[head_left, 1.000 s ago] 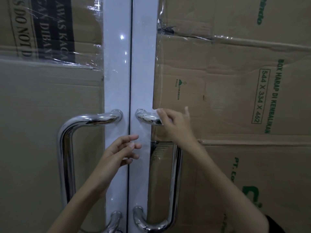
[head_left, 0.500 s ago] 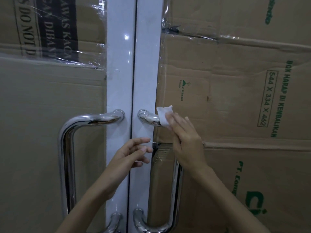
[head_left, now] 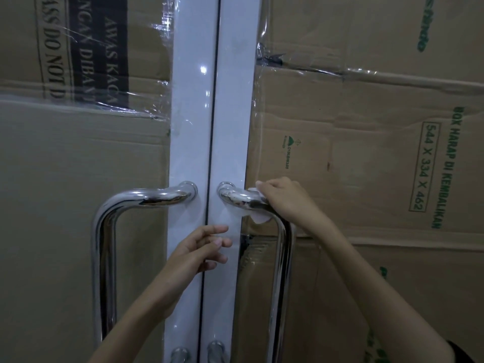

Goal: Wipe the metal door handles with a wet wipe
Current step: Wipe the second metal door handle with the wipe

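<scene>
Right hand (head_left: 285, 200) curled over the upper bend of the right chrome door handle (head_left: 281, 271), gripping a white wet wipe (head_left: 258, 217) wrapped round the bar just beside the white door frame (head_left: 230, 127). Left hand (head_left: 199, 250) held before the frame's centre seam, fingers relaxed, holding nothing. Left chrome door handle (head_left: 104, 231) untouched. Cardboard sheets (head_left: 353, 153) cover both door panels.

Taped cardboard (head_left: 366, 153) over white doors (head_left: 230, 113)

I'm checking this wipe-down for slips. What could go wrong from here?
The wet wipe is bunched under the right hand at the top bend of the right handle, with a loose end hanging; it may slip out. The left handle is untouched and could get skipped. The left hand holds nothing, so the doors may swing.
</scene>
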`<state>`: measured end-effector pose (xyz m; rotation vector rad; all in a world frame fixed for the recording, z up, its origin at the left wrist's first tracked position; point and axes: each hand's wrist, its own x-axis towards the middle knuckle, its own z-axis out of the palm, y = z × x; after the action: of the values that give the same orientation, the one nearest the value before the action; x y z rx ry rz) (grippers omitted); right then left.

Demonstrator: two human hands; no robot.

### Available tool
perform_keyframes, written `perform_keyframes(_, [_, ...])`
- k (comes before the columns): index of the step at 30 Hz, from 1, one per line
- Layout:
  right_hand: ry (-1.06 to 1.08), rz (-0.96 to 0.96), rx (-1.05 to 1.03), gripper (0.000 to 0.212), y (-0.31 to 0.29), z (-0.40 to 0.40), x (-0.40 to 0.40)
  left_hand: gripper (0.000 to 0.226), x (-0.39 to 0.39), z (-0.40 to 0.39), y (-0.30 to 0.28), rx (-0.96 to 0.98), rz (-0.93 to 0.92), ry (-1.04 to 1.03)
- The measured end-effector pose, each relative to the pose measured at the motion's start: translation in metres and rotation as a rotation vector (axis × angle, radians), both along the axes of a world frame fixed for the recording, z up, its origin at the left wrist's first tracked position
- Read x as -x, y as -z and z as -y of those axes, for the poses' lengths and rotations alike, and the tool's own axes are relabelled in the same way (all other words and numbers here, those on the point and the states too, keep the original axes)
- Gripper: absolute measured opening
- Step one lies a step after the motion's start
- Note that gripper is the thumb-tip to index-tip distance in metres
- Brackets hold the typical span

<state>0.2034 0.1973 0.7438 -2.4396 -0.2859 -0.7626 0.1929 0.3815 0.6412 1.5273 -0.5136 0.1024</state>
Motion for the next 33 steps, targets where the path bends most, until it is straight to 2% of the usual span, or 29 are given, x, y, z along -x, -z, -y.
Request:
perform_keyframes(2, [0.039, 0.11, 0.178, 0.044, 0.002, -0.017, -0.002, 0.026, -0.001, 0.003, -0.001, -0.004, 0.008, -0.003])
perform_keyframes(4, [0.051, 0.37, 0.305, 0.039, 0.016, -0.026, -0.004, 0.026, -0.002, 0.005, -0.002, -0.005, 0.021, -0.002])
perform_keyframes(6, [0.009, 0.606, 0.37, 0.032, 0.033, -0.021, -0.008, 0.026, -0.001, 0.005, -0.003, 0.002, 0.044, -0.007])
perform_keyframes(8, [-0.065, 0.76, 0.387, 0.028, 0.044, -0.006, -0.012, 0.026, 0.0, 0.003, -0.003, 0.01, 0.082, -0.03])
perform_keyframes(9, [-0.102, 0.78, 0.347, 0.025, 0.047, 0.001, -0.011, 0.027, 0.001, 0.001, -0.004, 0.012, 0.11, -0.05])
perform_keyframes(11, [-0.119, 0.667, 0.142, 0.025, 0.043, 0.008, -0.003, 0.026, 0.003, -0.003, -0.008, 0.021, 0.17, -0.107])
perform_keyframes(13, [-0.046, 0.456, -0.079, 0.046, 0.03, 0.003, -0.006, 0.026, 0.002, -0.006, -0.015, 0.018, 0.231, -0.155])
perform_keyframes(14, [0.016, 0.399, -0.093, 0.049, 0.028, -0.003, -0.007, 0.026, 0.002, -0.006, -0.019, 0.013, 0.263, -0.174])
perform_keyframes(15, [0.048, 0.439, -0.032, 0.046, 0.029, -0.009, -0.007, 0.026, 0.001, -0.005, -0.023, 0.012, 0.294, -0.191])
perform_keyframes(18, [0.025, 0.782, 0.297, 0.021, 0.047, -0.019, -0.007, 0.024, 0.002, -0.001, -0.031, 0.055, 0.328, -0.206])
perform_keyframes(20, [-0.002, 0.915, 0.418, 0.023, 0.05, -0.005, -0.013, 0.023, 0.004, 0.0, -0.03, 0.087, 0.286, -0.169])
perform_keyframes(22, [0.009, 0.919, 0.284, 0.022, 0.05, 0.012, -0.014, 0.023, 0.005, -0.002, -0.024, 0.091, 0.238, -0.142])
perform_keyframes(24, [-0.003, 0.733, -0.036, 0.036, 0.051, 0.017, -0.007, 0.024, 0.005, -0.004, -0.018, 0.081, 0.208, -0.146])
perform_keyframes(26, [0.032, 0.67, -0.134, 0.037, 0.056, 0.006, -0.004, 0.024, 0.004, -0.004, -0.014, 0.075, 0.194, -0.153])
perform_keyframes(29, [0.07, 0.897, 0.198, 0.025, 0.068, -0.008, -0.012, 0.023, 0.004, 0.006, -0.015, 0.066, 0.184, -0.131])
perform_keyframes(31, [-0.009, 0.958, 0.375, 0.024, 0.068, -0.005, -0.02, 0.023, 0.006, 0.011, -0.015, 0.061, 0.185, -0.11])
perform_keyframes(33, [-0.065, 0.86, 0.267, 0.022, 0.063, 0.0, -0.017, 0.024, 0.008, 0.012, -0.014, 0.065, 0.18, -0.1])
